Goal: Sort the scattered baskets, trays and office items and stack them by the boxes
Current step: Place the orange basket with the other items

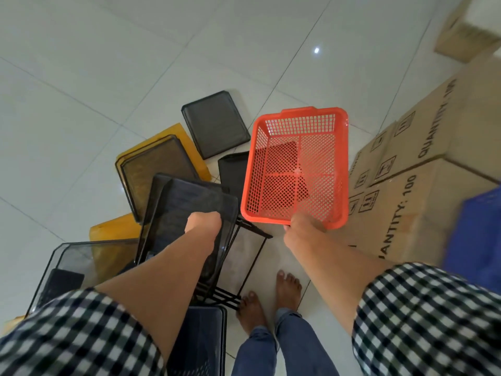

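Straight ahead, an orange mesh basket is held beside stacked cardboard boxes, its near rim gripped by the right hand. The left hand, level with it and apart, clutches the top edge of a tilted black mesh tray. Both forearms reach forward. The fingers are mostly hidden, and a blue object at the right edge is blurred.

you are wearing a black-and-white checked shirt whose loose short sleeves are ending near the elbows, leaving your left hand and right hand bare. you are wearing blue jeans, and your feet are going bare.
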Demonstrator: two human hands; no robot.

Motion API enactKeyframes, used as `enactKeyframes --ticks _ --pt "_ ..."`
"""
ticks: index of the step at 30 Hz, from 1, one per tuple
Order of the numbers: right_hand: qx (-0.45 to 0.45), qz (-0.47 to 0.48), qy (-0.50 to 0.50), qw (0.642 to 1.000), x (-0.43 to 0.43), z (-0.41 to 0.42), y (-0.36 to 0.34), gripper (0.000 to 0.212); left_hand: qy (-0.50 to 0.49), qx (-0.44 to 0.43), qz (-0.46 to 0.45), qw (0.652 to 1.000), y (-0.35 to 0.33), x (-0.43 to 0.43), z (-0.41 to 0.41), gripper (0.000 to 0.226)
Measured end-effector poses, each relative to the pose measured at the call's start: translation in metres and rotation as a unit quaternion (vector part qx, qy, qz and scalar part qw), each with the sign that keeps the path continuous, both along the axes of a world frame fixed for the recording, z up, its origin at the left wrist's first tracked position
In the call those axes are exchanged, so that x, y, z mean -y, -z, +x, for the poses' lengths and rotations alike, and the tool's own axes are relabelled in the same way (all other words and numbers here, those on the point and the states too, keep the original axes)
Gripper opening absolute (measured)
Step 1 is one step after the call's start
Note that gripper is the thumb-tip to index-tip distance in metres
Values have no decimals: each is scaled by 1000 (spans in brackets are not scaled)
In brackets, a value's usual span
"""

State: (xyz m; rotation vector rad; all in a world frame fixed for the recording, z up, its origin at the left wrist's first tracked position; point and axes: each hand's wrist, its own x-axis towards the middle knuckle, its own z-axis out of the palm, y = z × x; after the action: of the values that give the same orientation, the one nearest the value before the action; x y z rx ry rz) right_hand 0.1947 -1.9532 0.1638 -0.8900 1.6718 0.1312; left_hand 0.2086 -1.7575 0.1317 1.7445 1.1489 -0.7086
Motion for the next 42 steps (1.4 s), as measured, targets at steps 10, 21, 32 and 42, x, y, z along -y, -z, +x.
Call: enactKeyframes --ticks 10,21,32,42 --pt "103 -13 -115 988 28 -11 -133 16 139 167 65 974 -192 10 79 74" --pt "151 -102 -196 963 82 -20 -248 13 223 264 164 924 -363 -1 132 77" --pt "52 -299 -269 914 203 -50 -287 40 303 271 19 914 -352 104 144 20" --pt "-127 -374 -145 907 305 -123 -279 40 507 228 22 831 -304 266 104 12"
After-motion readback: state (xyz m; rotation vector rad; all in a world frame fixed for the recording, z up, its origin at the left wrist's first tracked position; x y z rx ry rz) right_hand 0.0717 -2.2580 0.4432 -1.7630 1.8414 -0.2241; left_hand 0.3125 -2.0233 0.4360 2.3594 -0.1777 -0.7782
